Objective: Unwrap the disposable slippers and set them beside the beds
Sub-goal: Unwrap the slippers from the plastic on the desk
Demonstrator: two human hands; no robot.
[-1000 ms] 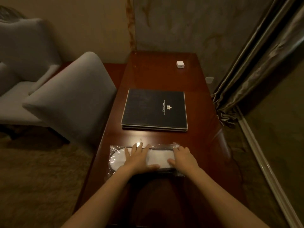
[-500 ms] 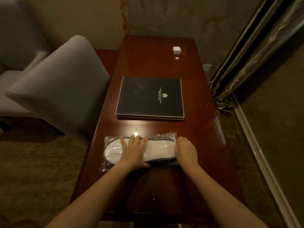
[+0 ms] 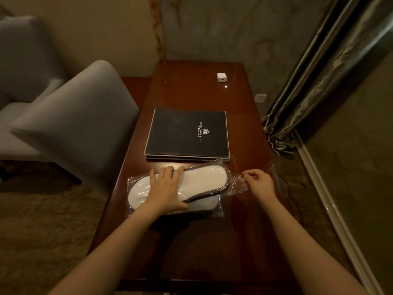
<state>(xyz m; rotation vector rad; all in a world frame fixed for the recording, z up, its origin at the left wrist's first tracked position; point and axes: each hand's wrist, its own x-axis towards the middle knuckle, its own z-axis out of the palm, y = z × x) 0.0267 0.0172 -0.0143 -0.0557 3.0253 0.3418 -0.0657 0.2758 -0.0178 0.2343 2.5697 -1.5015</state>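
Two white disposable slippers with dark edging point(image 3: 200, 180) lie stacked inside a clear, crinkled plastic wrapper point(image 3: 236, 184) on the near half of a glossy reddish-brown wooden desk point(image 3: 191, 88). They lie lengthwise from left to right, and the upper slipper sits slightly askew over the lower one, whose white edge shows along the near side. The left hand point(image 3: 164, 191) lies flat on the left part of the package, fingers spread toward the far edge and thumb on the near edge, pressing it onto the desk rather than clasping it. The right hand point(image 3: 259, 183) is just right of the slippers' right end, its fingertips pinched together on the loose right end of the wrapper, which stretches out past the slippers. Both bare forearms reach in from the near edge of the view.

Just beyond the package, nearly touching its far edge, lies a flat black rectangular hotel folder with pale trim and a small light crest with lettering point(image 3: 188, 134). Far along the desk, toward its right side, stands a small white cube-shaped plug adapter point(image 3: 221, 77), well apart from the folder. Left of the desk stands a grey upholstered chair point(image 3: 74, 124), with another grey upholstered seat point(image 3: 25, 67) farther left. Heavy shiny olive-brown curtains point(image 3: 314, 86) hang to the right of the desk. Brownish carpet point(image 3: 42, 220) covers the floor.
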